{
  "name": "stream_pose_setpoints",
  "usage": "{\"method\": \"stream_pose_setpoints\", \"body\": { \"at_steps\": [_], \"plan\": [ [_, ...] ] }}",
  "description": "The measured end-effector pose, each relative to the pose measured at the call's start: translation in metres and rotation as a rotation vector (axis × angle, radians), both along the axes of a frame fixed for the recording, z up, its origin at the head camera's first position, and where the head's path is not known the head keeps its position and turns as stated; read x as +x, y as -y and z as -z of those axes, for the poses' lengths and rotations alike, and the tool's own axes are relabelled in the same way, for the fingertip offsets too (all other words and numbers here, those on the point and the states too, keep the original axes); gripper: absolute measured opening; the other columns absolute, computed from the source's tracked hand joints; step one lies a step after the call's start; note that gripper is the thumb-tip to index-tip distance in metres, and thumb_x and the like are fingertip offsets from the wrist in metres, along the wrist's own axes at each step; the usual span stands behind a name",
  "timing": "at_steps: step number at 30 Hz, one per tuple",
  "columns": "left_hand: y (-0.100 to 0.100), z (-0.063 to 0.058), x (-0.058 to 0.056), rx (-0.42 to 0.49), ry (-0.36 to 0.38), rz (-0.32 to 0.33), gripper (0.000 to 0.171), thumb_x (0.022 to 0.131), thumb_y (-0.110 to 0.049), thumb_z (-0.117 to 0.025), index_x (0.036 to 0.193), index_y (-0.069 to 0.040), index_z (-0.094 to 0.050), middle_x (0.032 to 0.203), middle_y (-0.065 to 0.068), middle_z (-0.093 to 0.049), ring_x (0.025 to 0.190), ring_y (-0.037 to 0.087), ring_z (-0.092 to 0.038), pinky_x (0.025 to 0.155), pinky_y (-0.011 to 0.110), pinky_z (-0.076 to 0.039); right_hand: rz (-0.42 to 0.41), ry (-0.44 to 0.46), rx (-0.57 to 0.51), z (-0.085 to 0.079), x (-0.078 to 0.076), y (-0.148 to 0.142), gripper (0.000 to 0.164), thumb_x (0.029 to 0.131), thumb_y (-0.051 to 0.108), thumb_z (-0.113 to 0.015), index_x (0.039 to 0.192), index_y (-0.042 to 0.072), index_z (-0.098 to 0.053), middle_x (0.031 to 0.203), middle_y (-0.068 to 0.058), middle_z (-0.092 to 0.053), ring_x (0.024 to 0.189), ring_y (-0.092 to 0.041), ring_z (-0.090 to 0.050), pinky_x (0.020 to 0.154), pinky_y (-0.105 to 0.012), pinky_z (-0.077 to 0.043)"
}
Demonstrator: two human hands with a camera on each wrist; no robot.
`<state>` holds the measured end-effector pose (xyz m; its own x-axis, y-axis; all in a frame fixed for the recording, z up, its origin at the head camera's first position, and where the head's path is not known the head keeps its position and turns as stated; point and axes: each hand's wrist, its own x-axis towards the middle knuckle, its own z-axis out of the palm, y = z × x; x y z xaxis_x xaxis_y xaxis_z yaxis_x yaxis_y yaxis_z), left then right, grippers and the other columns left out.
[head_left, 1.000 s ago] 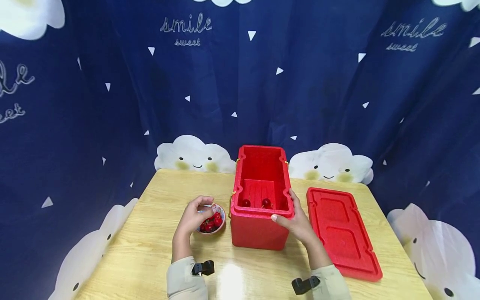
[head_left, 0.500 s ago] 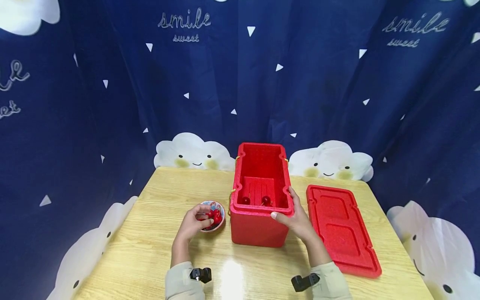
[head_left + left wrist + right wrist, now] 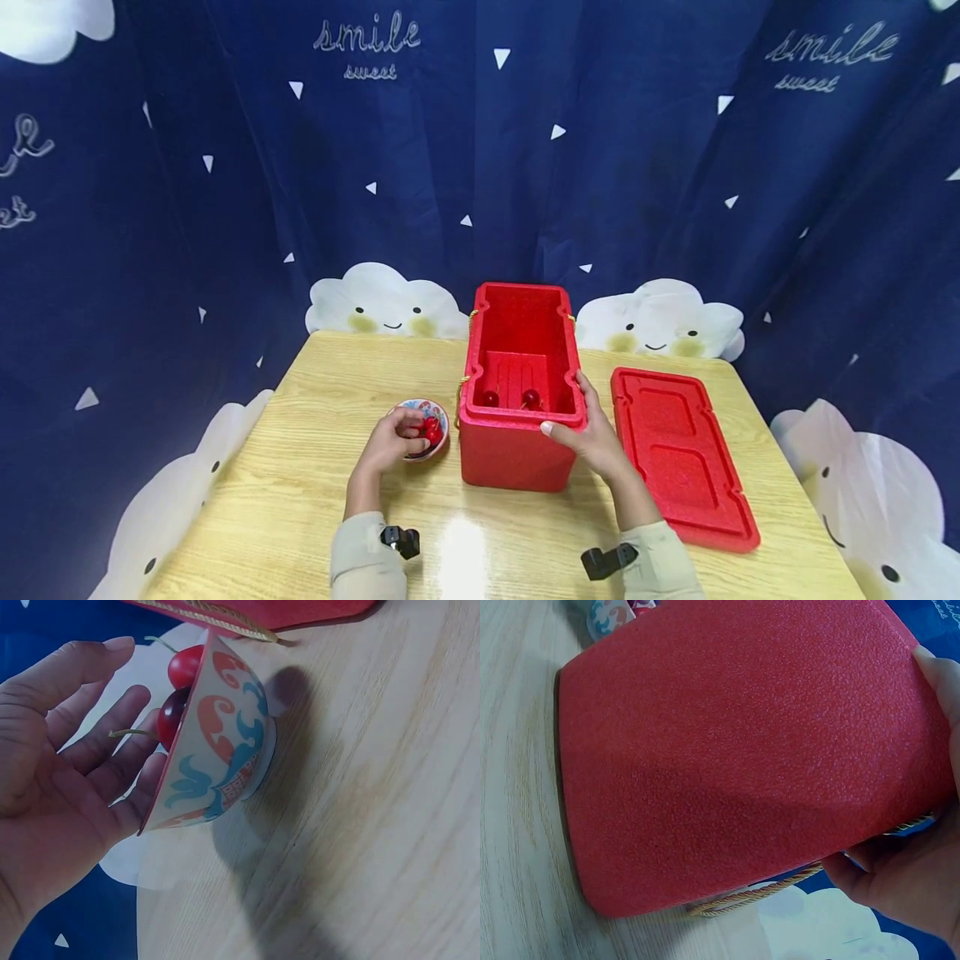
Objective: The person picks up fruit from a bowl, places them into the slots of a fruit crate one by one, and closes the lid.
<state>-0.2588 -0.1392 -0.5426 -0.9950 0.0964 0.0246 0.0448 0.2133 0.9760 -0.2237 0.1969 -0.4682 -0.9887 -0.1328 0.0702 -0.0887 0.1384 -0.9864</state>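
My left hand (image 3: 390, 442) reaches over the left side of a small patterned bowl (image 3: 232, 742) of red cherries (image 3: 432, 430). In the left wrist view the thumb and fingers are spread and loosely bent above the rim, and no cherry shows between them. Two stemmed cherries (image 3: 174, 716) rise above the bowl's edge there. My right hand (image 3: 596, 437) grips the near right corner of an uncovered red foam box (image 3: 517, 458), thumb on the front and fingers along the side. Inside the box, dark cherries (image 3: 531, 398) lie near the front wall.
A red lid (image 3: 681, 458) lies flat on the wooden table (image 3: 352, 375), right of the box. Gold cord (image 3: 772, 892) hangs along the box's sides. A blue curtain (image 3: 420, 167) with clouds stands behind the table.
My left hand has come down and back from the bowl's far side to its left side, and its fingers now cover some of the cherries. The right hand keeps its grip on the box.
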Motion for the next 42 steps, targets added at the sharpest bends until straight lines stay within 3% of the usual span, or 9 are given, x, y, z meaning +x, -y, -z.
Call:
{"method": "stream_pose_setpoints", "body": {
  "at_steps": [5,9,12,18,25,33,42],
  "plan": [
    [-0.002,0.003,-0.006,-0.071,0.011,0.016,0.043,0.067,0.01,-0.074,0.107,0.006,-0.06,0.1,0.018,-0.061,0.089,0.034,-0.056,0.076,0.034,-0.047,-0.004,0.026,0.003,-0.02,0.01,0.006,0.101,0.074,0.011,-0.076,0.149,0.015,-0.008,0.145,-0.015,-0.026,0.127,-0.037,-0.031,0.086,-0.043,-0.046],
    [-0.003,0.008,-0.009,-0.125,0.001,0.053,0.042,0.065,0.011,-0.074,0.105,0.007,-0.061,0.098,0.016,-0.062,0.087,0.032,-0.057,0.076,0.035,-0.048,-0.007,0.026,0.013,-0.025,0.014,0.007,0.099,0.075,0.009,-0.074,0.149,0.011,-0.007,0.145,-0.018,-0.025,0.127,-0.039,-0.031,0.088,-0.043,-0.045],
    [-0.003,0.01,-0.012,-0.152,-0.014,0.06,0.041,0.064,0.011,-0.074,0.103,0.007,-0.062,0.095,0.016,-0.062,0.087,0.031,-0.058,0.075,0.035,-0.048,-0.015,0.014,-0.003,-0.019,0.01,0.005,0.1,0.076,0.009,-0.073,0.149,0.011,-0.006,0.146,-0.019,-0.024,0.127,-0.04,-0.03,0.089,-0.043,-0.044],
    [-0.006,0.009,-0.017,-0.21,-0.011,0.039,0.039,0.063,0.008,-0.075,0.1,0.003,-0.064,0.091,0.01,-0.063,0.085,0.027,-0.059,0.075,0.036,-0.048,0.009,-0.012,0.026,0.002,0.0,0.0,0.102,0.074,0.019,-0.077,0.149,0.024,-0.008,0.146,-0.012,-0.026,0.127,-0.034,-0.032,0.085,-0.043,-0.047],
    [-0.007,0.01,-0.018,-0.261,0.004,0.034,0.038,0.063,0.005,-0.077,0.098,0.001,-0.066,0.086,0.007,-0.063,0.084,0.022,-0.059,0.077,0.035,-0.047,-0.002,-0.028,0.006,0.006,-0.001,0.0,0.1,0.075,0.018,-0.077,0.149,0.023,-0.009,0.146,-0.014,-0.026,0.127,-0.036,-0.032,0.085,-0.042,-0.047],
    [-0.01,0.009,-0.02,-0.31,-0.029,0.017,0.032,0.063,0.002,-0.078,0.093,0.002,-0.067,0.081,0.005,-0.064,0.08,0.023,-0.06,0.074,0.033,-0.047,-0.011,0.005,-0.027,-0.016,0.008,0.005,0.1,0.075,0.009,-0.074,0.149,0.012,-0.006,0.146,-0.019,-0.024,0.128,-0.041,-0.03,0.088,-0.044,-0.045],
    [-0.012,0.008,-0.016,-0.256,-0.019,0.007,0.03,0.065,0.005,-0.076,0.093,0.004,-0.066,0.081,0.006,-0.063,0.079,0.02,-0.058,0.071,0.03,-0.048,-0.009,0.009,-0.003,-0.03,0.016,0.009,0.098,0.076,0.008,-0.072,0.148,0.009,-0.006,0.145,-0.018,-0.026,0.128,-0.041,-0.03,0.089,-0.043,-0.044]
  ]
}}
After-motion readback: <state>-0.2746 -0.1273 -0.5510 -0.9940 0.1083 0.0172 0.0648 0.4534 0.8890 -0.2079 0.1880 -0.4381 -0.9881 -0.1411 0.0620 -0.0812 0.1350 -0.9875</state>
